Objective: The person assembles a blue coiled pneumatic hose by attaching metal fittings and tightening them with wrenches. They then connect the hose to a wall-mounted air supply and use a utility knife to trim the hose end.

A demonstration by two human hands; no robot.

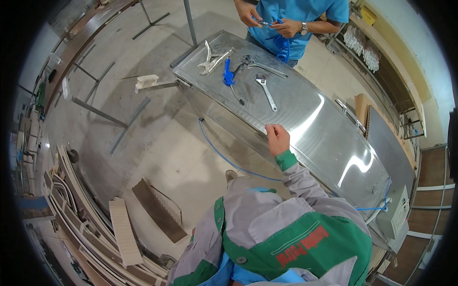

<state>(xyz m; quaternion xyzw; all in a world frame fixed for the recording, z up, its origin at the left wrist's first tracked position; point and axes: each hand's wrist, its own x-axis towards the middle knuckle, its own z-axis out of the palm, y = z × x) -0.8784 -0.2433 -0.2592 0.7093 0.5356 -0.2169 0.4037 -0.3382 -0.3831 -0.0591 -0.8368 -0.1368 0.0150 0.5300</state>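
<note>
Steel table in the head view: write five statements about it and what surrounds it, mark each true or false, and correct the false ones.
1. The blue air gun lies on the steel table. True.
2. The locking pliers lie to the right of the air gun in the picture. False: they lie to its left.
3. The person's right hand grips the air gun. False: the hand is at the table's near edge, apart from the air gun.
4. A coiled blue hose hangs below the co-worker's hands. True.
5. The co-worker wears a red shirt. False: the shirt is blue.
</note>
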